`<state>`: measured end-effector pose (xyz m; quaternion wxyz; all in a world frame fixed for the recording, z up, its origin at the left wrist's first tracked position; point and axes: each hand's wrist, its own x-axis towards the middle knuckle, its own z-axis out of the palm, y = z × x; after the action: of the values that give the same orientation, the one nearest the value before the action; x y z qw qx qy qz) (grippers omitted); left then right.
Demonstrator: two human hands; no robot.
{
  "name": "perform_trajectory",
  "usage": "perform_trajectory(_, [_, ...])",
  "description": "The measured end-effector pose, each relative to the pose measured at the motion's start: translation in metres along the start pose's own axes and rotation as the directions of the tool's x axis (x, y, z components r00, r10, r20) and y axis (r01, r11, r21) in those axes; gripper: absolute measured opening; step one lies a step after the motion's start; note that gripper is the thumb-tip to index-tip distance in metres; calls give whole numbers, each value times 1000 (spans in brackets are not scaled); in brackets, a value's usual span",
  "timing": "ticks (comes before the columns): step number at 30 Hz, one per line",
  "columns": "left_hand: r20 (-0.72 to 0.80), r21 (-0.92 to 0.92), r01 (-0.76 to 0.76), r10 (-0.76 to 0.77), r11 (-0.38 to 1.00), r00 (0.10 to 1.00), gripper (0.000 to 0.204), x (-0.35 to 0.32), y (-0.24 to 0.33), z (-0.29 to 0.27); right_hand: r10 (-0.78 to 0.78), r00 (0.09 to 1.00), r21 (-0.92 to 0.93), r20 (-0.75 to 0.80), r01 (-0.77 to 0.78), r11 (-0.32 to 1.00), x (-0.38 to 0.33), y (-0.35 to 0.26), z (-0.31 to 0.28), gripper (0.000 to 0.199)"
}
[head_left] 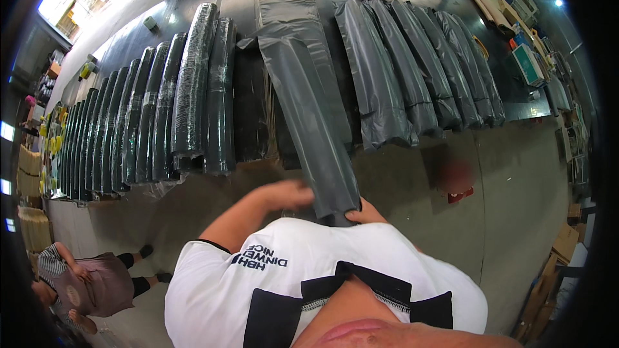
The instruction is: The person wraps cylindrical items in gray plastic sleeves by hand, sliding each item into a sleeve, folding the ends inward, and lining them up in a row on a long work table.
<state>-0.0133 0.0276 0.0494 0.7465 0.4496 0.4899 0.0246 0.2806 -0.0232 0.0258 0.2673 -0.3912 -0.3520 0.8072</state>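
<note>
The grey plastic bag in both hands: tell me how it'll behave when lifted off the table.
The grey plastic bag is probably floppy: it sags over the table edge. Likely slippery, since its film looks glossy. Probably light; the left hand and right hand grip only its end.

A person in a white short-sleeved shirt [322, 270] with a black collar [361, 283], black panels, black sleeve trim and dark chest lettering; forearms bare.

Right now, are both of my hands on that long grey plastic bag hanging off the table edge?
Yes, the left hand and the right hand both grip the lower end of the long grey bag.
</note>
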Motion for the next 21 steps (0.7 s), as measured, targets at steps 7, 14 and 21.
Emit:
perform_trajectory(7, [-713,-552,-630,82,546,696,113,66,107,-249,180,965,-268,-190,-227,936,-40,-16,-7,87])
perform_trajectory(14, [-797,-513,-710,41,483,603,59,154,139,-389,116,968,-439,-221,-205,875,-55,-9,-39,80])
perform_trajectory(21, [-948,-254,-898,91,360,305,52,176,189,-342,74,940,-309,-332,-182,934,-58,4,-42,76])
